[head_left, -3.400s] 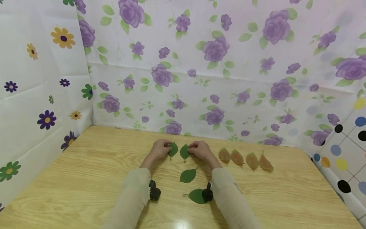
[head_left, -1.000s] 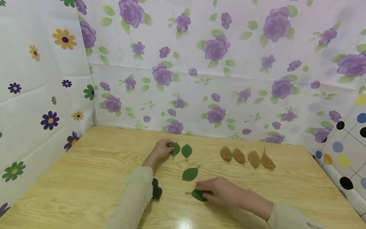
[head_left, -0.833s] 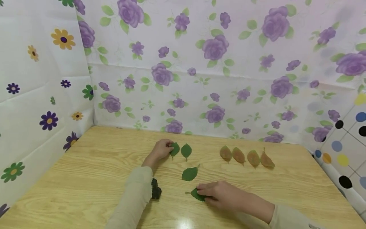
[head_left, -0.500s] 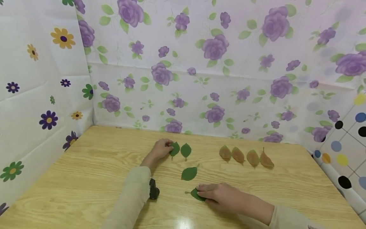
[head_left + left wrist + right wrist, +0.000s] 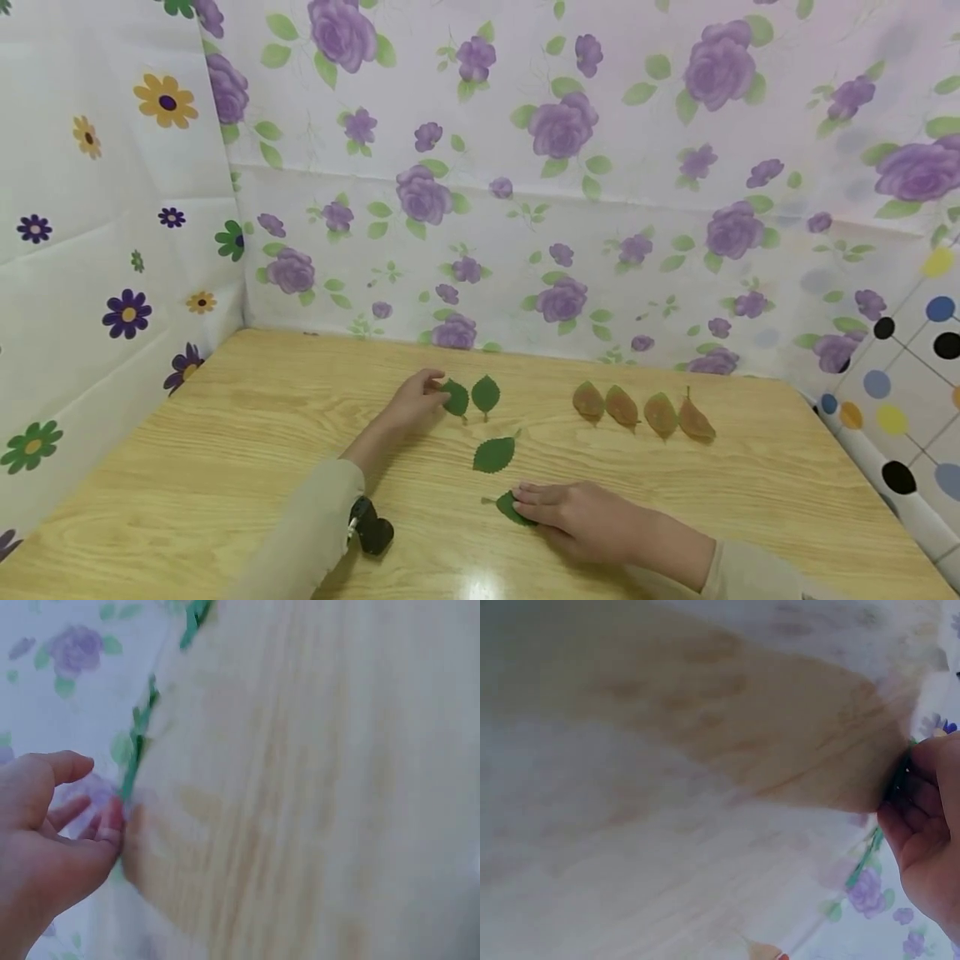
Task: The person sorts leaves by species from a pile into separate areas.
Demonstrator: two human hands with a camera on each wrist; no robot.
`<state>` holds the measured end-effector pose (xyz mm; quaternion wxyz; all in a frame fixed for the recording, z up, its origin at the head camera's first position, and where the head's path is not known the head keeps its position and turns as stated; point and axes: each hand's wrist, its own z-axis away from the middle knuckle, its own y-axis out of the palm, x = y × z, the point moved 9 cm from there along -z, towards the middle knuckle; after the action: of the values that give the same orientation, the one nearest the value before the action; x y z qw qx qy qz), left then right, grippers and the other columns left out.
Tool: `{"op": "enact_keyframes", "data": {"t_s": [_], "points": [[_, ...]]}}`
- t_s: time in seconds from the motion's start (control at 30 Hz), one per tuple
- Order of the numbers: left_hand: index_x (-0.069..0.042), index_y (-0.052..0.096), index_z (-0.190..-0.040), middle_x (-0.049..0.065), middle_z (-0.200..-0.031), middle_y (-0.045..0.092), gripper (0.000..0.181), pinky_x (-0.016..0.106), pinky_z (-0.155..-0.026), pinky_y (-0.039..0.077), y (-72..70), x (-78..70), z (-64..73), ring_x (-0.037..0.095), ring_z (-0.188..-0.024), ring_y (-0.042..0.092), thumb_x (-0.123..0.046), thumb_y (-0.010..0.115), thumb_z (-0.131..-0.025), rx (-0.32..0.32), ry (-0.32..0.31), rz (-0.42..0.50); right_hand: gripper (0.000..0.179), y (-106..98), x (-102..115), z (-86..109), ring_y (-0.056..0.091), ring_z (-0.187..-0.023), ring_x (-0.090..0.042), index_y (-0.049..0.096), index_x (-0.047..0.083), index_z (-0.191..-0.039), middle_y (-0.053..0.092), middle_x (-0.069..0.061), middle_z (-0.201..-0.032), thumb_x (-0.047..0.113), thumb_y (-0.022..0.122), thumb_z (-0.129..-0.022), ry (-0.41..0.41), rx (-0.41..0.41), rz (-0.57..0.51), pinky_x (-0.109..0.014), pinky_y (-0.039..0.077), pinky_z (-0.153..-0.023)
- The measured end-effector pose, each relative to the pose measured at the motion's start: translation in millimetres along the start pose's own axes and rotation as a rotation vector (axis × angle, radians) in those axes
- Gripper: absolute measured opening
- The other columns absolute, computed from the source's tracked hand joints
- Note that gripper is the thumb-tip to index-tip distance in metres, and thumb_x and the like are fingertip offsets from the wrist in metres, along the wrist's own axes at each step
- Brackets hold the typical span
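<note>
In the head view my left hand point(image 5: 412, 403) is at the far side of the table, fingertips touching the left edge of a green leaf point(image 5: 456, 399). Another green leaf point(image 5: 486, 393) lies just to its right. In the left wrist view the thumb and index finger of that hand point(image 5: 52, 832) are spread apart. My right hand point(image 5: 576, 512) rests its extended fingers on the nearest green leaf point(image 5: 508, 507), covering its right part; the stem points left. A third whole green leaf point(image 5: 494, 455) lies between the two hands, stem towards the upper right.
Several reddish-brown leaves point(image 5: 622, 407) lie in a row at the back right of the wooden table point(image 5: 225, 433). A floral cloth point(image 5: 487, 225) hangs behind it, with a flower-patterned sheet point(image 5: 67, 275) at the left. A black wrist camera point(image 5: 371, 527) sits by my left sleeve.
My right hand has left the upper right leaf and come down onto the nearest one. My left hand has shifted slightly back towards me, and the leaf at its fingertips has turned and slid a little.
</note>
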<state>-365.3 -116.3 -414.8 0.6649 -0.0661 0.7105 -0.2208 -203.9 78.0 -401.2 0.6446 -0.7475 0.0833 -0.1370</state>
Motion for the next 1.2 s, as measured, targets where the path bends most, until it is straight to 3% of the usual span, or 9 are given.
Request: {"op": "enact_keyframes", "data": {"t_s": [0.1,0.23,0.43,0.53,0.63,0.8,1.0,1.2], "points": [[0.009,0.041,-0.137,0.026,-0.127,0.048,0.047,0.044,-0.089,0.050,5.6,-12.8,10.7,0.037,-0.112,0.051,-0.009,0.057,-0.096,-0.010,0.037,-0.047,0.034,-5.2,-0.5,-0.6,0.053,-0.122,-0.023,0.058,-0.004,-0.129,0.054,-0.018,-0.133,0.003,0.058,-0.095,-0.001,-0.026,-0.030,-0.030,0.048,-0.093],[0.010,0.048,-0.131,0.025,-0.122,0.050,0.043,0.036,-0.074,0.053,23.3,-35.4,26.2,0.029,-0.096,0.055,-0.004,0.059,-0.092,-0.012,0.145,-0.163,0.035,-8.1,-0.8,-0.6,0.054,-0.120,-0.023,0.060,-0.004,-0.128,0.056,-0.018,-0.131,0.002,0.061,-0.093,-0.005,-0.035,-0.025,-0.028,0.049,-0.093],[0.007,0.059,-0.119,0.019,-0.116,0.057,0.029,0.038,-0.080,0.053,71.1,-64.3,42.0,0.030,-0.099,0.057,-0.005,0.061,-0.093,0.165,0.302,-0.336,0.037,-6.7,-3.2,0.5,0.055,-0.120,-0.023,0.059,-0.003,-0.129,0.055,-0.018,-0.132,0.004,0.062,-0.093,0.018,-0.027,-0.025,-0.030,0.050,-0.091],[0.007,0.061,-0.118,0.017,-0.114,0.059,0.030,0.038,-0.085,0.051,89.5,-70.4,45.5,0.031,-0.103,0.057,-0.005,0.065,-0.091,0.230,0.353,-0.493,0.037,-4.7,-3.6,0.3,0.054,-0.120,-0.023,0.059,-0.003,-0.129,0.055,-0.018,-0.132,0.004,0.062,-0.093,0.018,-0.023,-0.042,-0.028,0.050,-0.091],[0.007,0.062,-0.118,0.016,-0.113,0.059,0.033,0.034,-0.087,0.051,99.5,-71.3,46.9,0.029,-0.104,0.056,-0.002,0.069,-0.088,0.243,0.405,-0.647,0.037,-3.2,-2.7,-0.4,0.054,-0.120,-0.022,0.058,-0.003,-0.130,0.055,-0.018,-0.132,0.004,0.062,-0.093,0.007,-0.021,-0.053,-0.027,0.049,-0.092],[0.004,0.068,-0.107,0.010,-0.098,0.064,0.022,0.025,-0.076,0.048,106.5,-73.6,47.2,0.021,-0.091,0.057,0.001,0.071,-0.086,0.237,0.483,-0.754,0.037,-4.6,-1.2,-0.8,0.054,-0.120,-0.023,0.059,-0.004,-0.129,0.055,-0.019,-0.132,0.003,0.063,-0.092,-0.002,-0.028,-0.069,-0.027,0.049,-0.092],[0.002,0.069,-0.106,0.006,-0.090,0.059,0.021,0.021,-0.069,0.045,108.9,-75.6,46.1,0.015,-0.082,0.052,0.002,0.071,-0.085,0.258,0.453,-0.784,0.037,-6.2,-0.8,-1.1,0.054,-0.120,-0.023,0.059,-0.004,-0.128,0.055,-0.018,-0.132,0.002,0.063,-0.092,-0.003,-0.039,-0.072,-0.027,0.049,-0.092],[0.004,0.063,-0.117,0.015,-0.108,0.062,0.039,0.028,-0.082,0.051,108.3,-70.1,37.4,0.026,-0.099,0.057,0.001,0.076,-0.080,0.292,0.329,-0.735,0.037,-4.5,-0.9,-1.2,0.055,-0.119,-0.023,0.060,-0.004,-0.127,0.056,-0.018,-0.131,0.003,0.064,-0.092,0.000,-0.045,-0.062,-0.027,0.049,-0.091]]}}
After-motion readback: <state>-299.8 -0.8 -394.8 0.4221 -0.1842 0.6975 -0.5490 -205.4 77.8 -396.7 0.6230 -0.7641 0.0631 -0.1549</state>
